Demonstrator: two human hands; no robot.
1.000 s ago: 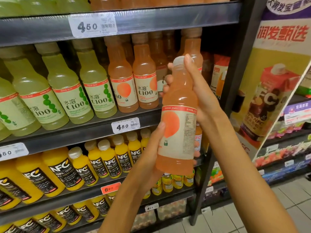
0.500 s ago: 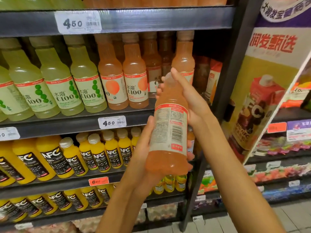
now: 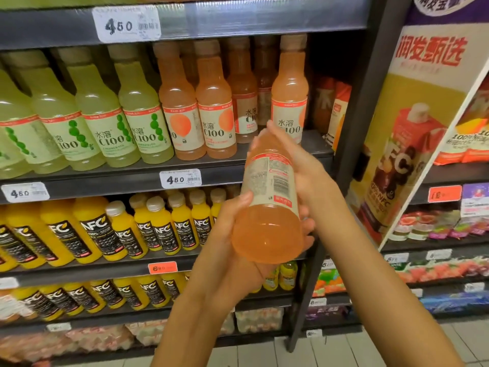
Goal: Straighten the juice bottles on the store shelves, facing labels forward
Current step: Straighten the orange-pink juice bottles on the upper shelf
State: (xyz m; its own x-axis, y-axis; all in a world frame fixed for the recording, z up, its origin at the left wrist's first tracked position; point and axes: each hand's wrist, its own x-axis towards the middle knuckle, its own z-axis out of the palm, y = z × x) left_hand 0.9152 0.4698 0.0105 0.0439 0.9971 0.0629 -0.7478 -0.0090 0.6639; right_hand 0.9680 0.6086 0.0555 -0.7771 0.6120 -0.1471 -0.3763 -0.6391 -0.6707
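Note:
I hold a pale orange juice bottle [image 3: 267, 221] in front of the shelves, tilted with its neck pointing away toward the shelf and its base toward me. Its barcode side faces me. My left hand [image 3: 232, 234] cups the lower body from the left and below. My right hand [image 3: 299, 160] grips the neck and upper body; the cap is hidden under it. On the shelf [image 3: 111, 181] behind stand orange C100 bottles [image 3: 217, 112] and green C100 bottles [image 3: 100, 120]. One orange bottle [image 3: 182, 117] shows its label turned partly sideways.
Yellow NFC juice bottles [image 3: 158, 226] fill the two shelves below. A dark upright post [image 3: 354, 144] ends the shelf bay at the right. Beyond it hangs a slanted NFC juice poster [image 3: 412, 144], with more shelves of packaged goods [image 3: 436, 271]. A gap lies between the orange bottles.
The bottle has turned from its orange front label to its barcode side and tipped neck-forward. It sits lower against the shelves, and my right hand has slid over the cap.

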